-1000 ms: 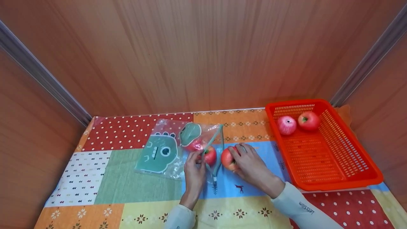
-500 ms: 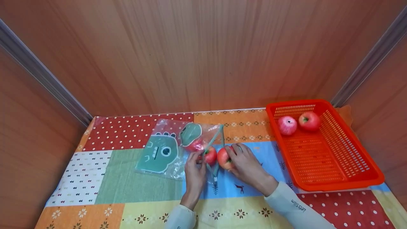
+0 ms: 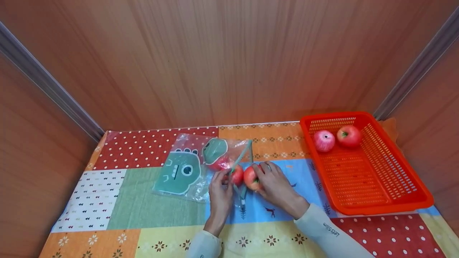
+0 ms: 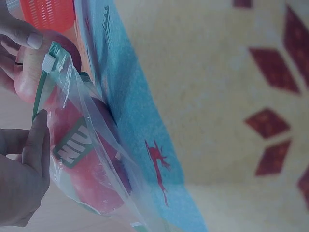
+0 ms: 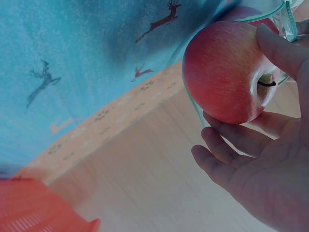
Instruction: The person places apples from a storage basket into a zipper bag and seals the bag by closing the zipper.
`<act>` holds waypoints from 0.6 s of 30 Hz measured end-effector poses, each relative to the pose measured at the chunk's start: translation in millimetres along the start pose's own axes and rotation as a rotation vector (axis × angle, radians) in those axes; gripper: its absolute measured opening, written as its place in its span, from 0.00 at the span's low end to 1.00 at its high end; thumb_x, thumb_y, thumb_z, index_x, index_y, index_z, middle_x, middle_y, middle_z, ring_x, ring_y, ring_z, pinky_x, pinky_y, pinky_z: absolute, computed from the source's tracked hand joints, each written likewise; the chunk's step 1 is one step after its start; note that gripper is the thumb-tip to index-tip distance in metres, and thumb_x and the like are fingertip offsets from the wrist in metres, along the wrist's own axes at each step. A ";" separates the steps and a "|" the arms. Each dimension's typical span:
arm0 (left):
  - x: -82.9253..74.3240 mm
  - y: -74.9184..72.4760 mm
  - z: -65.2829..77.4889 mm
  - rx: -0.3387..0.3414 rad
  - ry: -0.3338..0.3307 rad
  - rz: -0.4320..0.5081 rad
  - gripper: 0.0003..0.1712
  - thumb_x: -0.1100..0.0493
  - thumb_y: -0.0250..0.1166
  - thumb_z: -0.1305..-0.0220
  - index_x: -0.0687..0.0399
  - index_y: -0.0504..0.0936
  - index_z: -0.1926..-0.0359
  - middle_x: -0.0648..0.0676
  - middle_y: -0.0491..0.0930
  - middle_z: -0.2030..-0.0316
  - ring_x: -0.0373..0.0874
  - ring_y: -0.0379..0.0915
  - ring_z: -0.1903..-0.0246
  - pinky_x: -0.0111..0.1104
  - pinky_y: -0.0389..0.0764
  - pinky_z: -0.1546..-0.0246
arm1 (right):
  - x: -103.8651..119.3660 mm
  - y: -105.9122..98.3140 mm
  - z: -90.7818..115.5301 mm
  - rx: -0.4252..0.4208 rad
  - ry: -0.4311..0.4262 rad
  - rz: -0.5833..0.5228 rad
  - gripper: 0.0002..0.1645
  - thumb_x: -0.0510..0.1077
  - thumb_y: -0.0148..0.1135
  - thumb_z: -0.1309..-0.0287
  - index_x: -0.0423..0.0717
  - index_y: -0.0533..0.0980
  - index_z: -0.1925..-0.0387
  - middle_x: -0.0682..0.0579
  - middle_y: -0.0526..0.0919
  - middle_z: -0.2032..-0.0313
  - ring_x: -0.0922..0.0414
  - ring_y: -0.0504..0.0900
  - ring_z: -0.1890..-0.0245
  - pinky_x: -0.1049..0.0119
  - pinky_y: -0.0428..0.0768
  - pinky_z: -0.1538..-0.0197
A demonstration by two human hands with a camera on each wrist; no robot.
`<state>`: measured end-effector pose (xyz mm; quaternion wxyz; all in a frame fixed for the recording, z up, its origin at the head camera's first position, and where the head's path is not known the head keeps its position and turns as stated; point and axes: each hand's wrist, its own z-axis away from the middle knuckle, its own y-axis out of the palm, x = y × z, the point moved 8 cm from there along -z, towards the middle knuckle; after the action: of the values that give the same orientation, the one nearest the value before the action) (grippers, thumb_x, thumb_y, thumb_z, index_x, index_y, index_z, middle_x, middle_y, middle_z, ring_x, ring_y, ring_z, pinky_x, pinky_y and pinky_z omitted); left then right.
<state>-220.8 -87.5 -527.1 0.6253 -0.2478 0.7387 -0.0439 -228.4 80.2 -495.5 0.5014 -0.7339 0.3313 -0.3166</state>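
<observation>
A clear zip bag [image 3: 200, 197] with a green cartoon print lies flat, its green-edged mouth facing right. Inside it are two red apples, one [image 3: 237, 175] close to the mouth and another [image 3: 219, 164] partly behind the print. My left hand [image 3: 220, 195] pinches the upper edge of the mouth between thumb and fingers, as the left wrist view also shows near the white slider [image 4: 49, 63]. With thumb and fingers around it, my right hand [image 3: 278, 184] grips a third apple [image 5: 224, 72] right at the mouth, its stem turned toward the palm.
A red-orange plastic basket [image 3: 380, 210] stands on the right, with two apples, one pinkish [image 3: 324, 141] and one red [image 3: 349, 136], at its back. A patchwork tablecloth [image 3: 161, 215] covers the table. Wood-grain panels [image 3: 229, 64] rise at the back and both sides.
My right hand has moved left with its apple, from just right of the bag to its mouth, beside the nearer apple inside. The left hand has stayed at the bag's edge.
</observation>
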 end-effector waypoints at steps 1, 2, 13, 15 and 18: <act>-0.6 0.0 0.4 -0.004 0.008 -0.003 0.21 0.73 0.71 0.35 0.57 0.86 0.43 0.54 0.83 0.54 0.45 0.83 0.60 0.37 0.89 0.52 | 0.5 0.3 -0.1 -0.009 -0.005 -0.002 0.43 0.48 0.82 0.45 0.36 0.73 0.33 0.37 0.81 0.45 0.37 0.78 0.41 0.40 0.77 0.33; -1.1 -0.1 0.7 -0.008 0.016 -0.005 0.21 0.74 0.72 0.36 0.58 0.87 0.43 0.55 0.82 0.54 0.45 0.83 0.60 0.38 0.89 0.53 | 1.0 0.6 -0.3 -0.018 -0.009 -0.002 0.43 0.48 0.83 0.46 0.36 0.73 0.33 0.37 0.81 0.45 0.37 0.78 0.41 0.40 0.77 0.33; -1.6 0.8 1.5 0.000 0.016 -0.002 0.20 0.76 0.70 0.35 0.59 0.87 0.44 0.55 0.82 0.55 0.45 0.84 0.61 0.36 0.89 0.54 | 8.0 6.7 -7.6 -0.018 0.019 -0.007 0.45 0.50 0.83 0.46 0.36 0.73 0.32 0.37 0.81 0.43 0.39 0.77 0.40 0.42 0.79 0.34; -1.7 1.3 1.4 0.003 0.013 -0.004 0.20 0.75 0.70 0.35 0.59 0.87 0.44 0.55 0.82 0.55 0.45 0.84 0.61 0.36 0.89 0.54 | 9.2 8.2 -9.5 -0.018 0.024 -0.015 0.46 0.50 0.83 0.46 0.36 0.73 0.31 0.38 0.81 0.43 0.40 0.77 0.40 0.42 0.79 0.34; -1.8 1.4 1.1 0.006 0.007 -0.013 0.20 0.75 0.70 0.35 0.59 0.87 0.43 0.55 0.82 0.54 0.45 0.84 0.60 0.37 0.89 0.53 | 10.4 10.6 -12.2 -0.012 0.033 -0.020 0.47 0.50 0.84 0.47 0.37 0.72 0.31 0.38 0.81 0.42 0.40 0.77 0.40 0.42 0.78 0.34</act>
<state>-220.1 -85.2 -526.2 0.6231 -0.2506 0.7391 -0.0510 -233.9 62.5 -500.6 0.4881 -0.7351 0.3339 -0.3316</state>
